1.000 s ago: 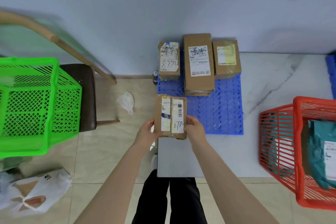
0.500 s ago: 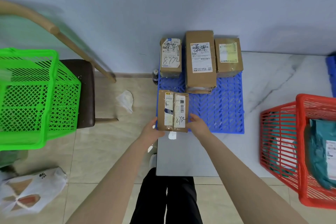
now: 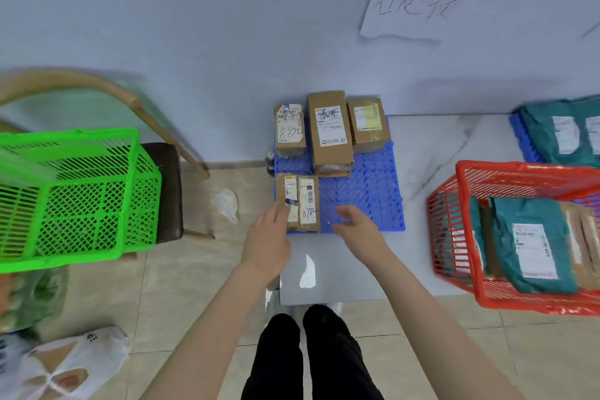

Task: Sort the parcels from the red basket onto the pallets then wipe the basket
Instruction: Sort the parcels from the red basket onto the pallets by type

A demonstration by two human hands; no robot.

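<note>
A small cardboard parcel (image 3: pixel 302 201) lies flat on the front left corner of the blue pallet (image 3: pixel 367 198), its label with a handwritten number facing up. The left hand (image 3: pixel 269 237) is at the parcel's left edge with straight fingers that overlap it; whether they press it I cannot tell. The right hand (image 3: pixel 354 227) hovers just beside the parcel, over the pallet, with fingers loosely curled and holding nothing. Three more cardboard boxes (image 3: pixel 329 133) stand in a row at the back of the pallet, against the wall (image 3: pixel 194 26). On the right, the red basket (image 3: pixel 519 169) holds teal bags (image 3: pixel 532 237) and a brown parcel (image 3: pixel 584 230).
</note>
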